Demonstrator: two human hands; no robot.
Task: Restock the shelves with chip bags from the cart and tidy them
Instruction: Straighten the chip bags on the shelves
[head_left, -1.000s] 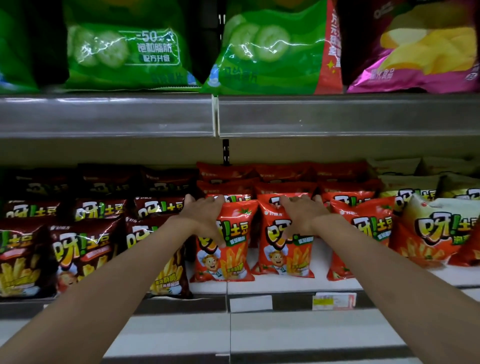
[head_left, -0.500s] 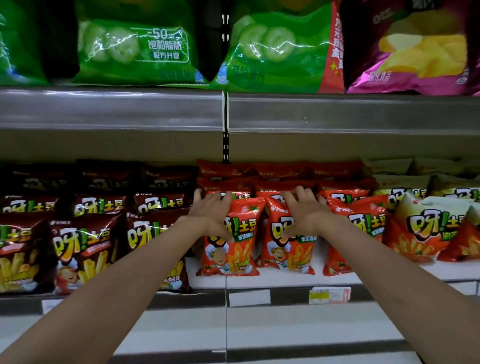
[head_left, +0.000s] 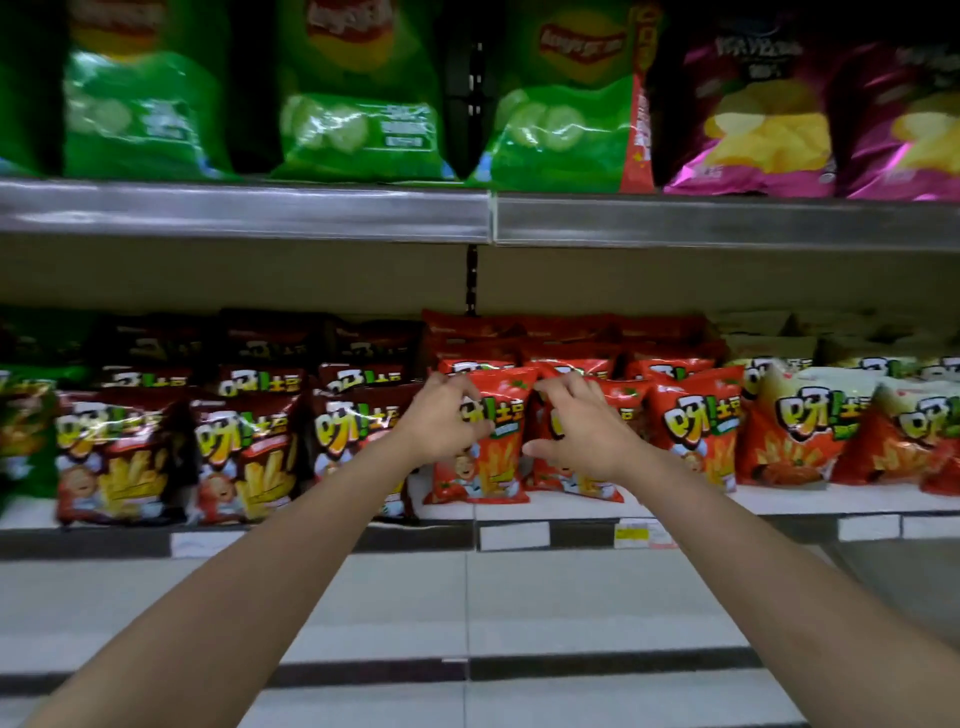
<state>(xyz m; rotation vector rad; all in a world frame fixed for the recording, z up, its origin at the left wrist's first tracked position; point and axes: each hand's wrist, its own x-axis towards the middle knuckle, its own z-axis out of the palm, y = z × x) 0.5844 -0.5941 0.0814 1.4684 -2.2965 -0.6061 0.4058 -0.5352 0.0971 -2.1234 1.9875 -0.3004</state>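
Straightening two front red chip bags (head_left: 496, 436) at the middle of the lower shelf (head_left: 571, 506), around 12 o'clock from the wrists. Left hand (head_left: 441, 423) curling fingers over one bag's upper edge, thumb pinching its face; right hand (head_left: 576, 434) clawing the neighbouring red bag (head_left: 576, 480) at 3 o'clock, fingers curled and slightly spread. Keeping the grip light (crushing chips being the risk), squaring both bags upright, faces forward, flush with the row.
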